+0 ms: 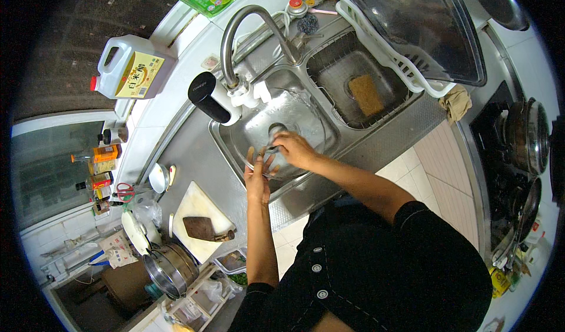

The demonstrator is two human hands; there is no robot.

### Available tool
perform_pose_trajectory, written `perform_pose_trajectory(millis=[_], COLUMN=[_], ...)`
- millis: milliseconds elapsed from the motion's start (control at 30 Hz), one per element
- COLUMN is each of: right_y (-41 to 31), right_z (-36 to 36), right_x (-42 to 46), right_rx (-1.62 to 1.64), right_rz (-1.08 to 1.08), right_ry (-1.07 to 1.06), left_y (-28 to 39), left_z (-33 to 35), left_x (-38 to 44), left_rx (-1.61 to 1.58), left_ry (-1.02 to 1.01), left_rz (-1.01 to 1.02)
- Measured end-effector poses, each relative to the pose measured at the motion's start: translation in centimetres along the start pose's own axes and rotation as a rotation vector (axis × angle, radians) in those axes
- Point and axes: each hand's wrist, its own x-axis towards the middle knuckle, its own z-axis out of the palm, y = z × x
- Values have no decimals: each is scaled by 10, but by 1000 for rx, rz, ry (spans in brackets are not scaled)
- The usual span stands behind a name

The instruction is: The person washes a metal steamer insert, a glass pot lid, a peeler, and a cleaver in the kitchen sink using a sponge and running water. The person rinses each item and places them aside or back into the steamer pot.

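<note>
Over the left basin of a steel double sink (216, 131), both my hands are at work. My left hand (258, 175) has its fingers spread around the near edge of a large clear round dish or lid (289, 173), seemingly glass. The clear piece spans much of the basin, and its full outline is hard to make out. My right hand (293, 149) is closed beside the left fingers, its fingertips on a small greyish thing (274, 149) blurred by motion. Above them arches a steel faucet (227, 45) with a white fitting (245, 94) at its outlet.
A black-topped dispenser (203, 89) stands beside the faucet. The right basin holds a wire rack (324, 82) and a brown sponge (366, 96). Leftward, a cleaver (198, 228) lies on a white cutting board (190, 208). A white basket (397, 62) sits right, before the stove.
</note>
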Motion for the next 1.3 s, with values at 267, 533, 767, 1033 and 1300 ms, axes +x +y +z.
perform_pose_trajectory(millis=[267, 533, 767, 1033, 1300], right_y=[-13, -32, -28, -14, -7], right_z=[-6, -11, 8, -1, -13], right_x=[22, 23, 30, 40, 72], right_rx=[1605, 1524, 1035, 906, 1269], right_rz=[700, 617, 685, 700, 845], right_ry=[-154, -62, 252, 362, 514], left_y=[-6, -28, -21, -25, -7], left_z=[0, -3, 34, 35, 41], left_x=[14, 41, 32, 45, 53], left_rx=[254, 797, 1180, 1200, 1184], left_ry=[6, 121, 271, 201, 104], left_rz=[44, 400, 513, 757, 839])
